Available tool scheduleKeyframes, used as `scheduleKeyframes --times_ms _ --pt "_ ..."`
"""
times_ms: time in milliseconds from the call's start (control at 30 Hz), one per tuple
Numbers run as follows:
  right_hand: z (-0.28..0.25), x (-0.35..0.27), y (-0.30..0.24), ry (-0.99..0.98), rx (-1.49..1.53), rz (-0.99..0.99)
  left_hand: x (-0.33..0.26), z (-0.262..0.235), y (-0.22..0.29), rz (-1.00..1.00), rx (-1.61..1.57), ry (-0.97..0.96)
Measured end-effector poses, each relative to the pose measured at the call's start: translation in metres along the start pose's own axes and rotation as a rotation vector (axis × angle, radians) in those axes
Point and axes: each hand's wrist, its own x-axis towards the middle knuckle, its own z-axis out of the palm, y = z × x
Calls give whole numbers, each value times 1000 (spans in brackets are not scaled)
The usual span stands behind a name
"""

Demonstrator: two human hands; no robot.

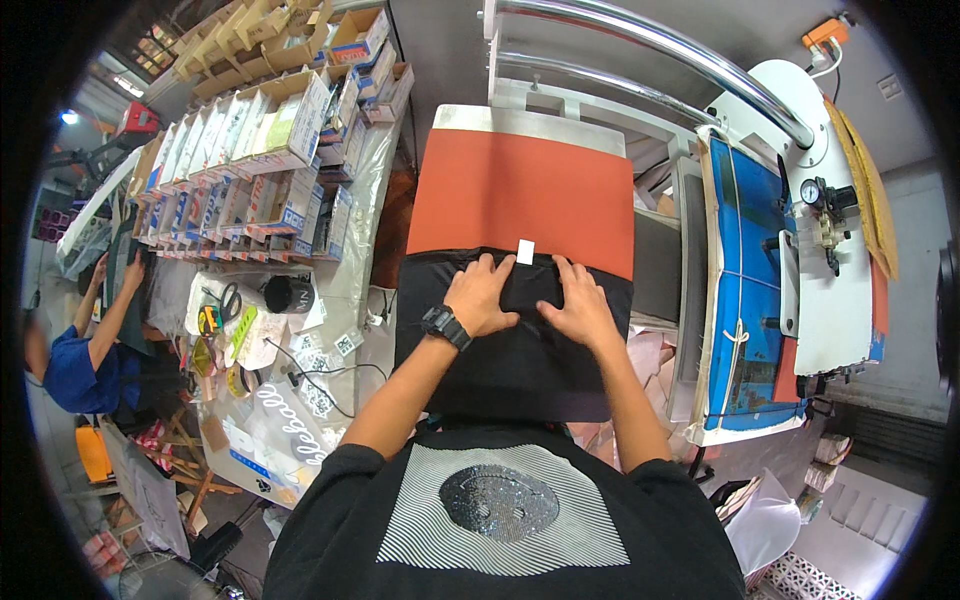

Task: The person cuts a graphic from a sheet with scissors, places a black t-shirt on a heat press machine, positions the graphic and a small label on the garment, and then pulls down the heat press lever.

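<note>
Both hands flat and open on a black garment, holding nothing: left hand with a black wristwatch at the wrist, right hand just beside it, fingers spread toward the garment's far edge. Garment draped over an orange press pad, hanging down its near side; small white label at the far edge of the cloth, between the two sets of fingertips.

To the left, a cluttered bench under clear plastic sheeting: scissors, a black roll, cut printed sheets and a cable. Farther along it, rows of open cardboard boxes packed upright with flat printed packets; more boxes stacked beyond, contents too small to tell. At the far left edge, another person in a blue shirt, arm raised toward a dark cloth.

To the right, a blue and white machine panel with a pressure gauge. Beyond the pad, curved chrome bars.
</note>
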Motion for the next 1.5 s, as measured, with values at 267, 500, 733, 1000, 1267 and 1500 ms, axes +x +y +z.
scheduleKeyframes --times_ms 267,500,733,1000,1267,1500 --pt "44 2 -10 299 -211 -26 -1 42 4 -162 -204 246" --pt "32 -3 -11 287 -110 -101 2 38 -9 -12 -131 254" --pt "-6 -3 -4 -165 -5 -21 9 12 -24 11 -266 -64" --pt "3 3 -5 -106 136 -91 7 2 -20 46 -301 -39" --pt "-9 50 29 81 -184 40 43 13 -70 100 -16 265" --pt "6 35 24 366 -196 -158 34 16 -41 149 23 504"
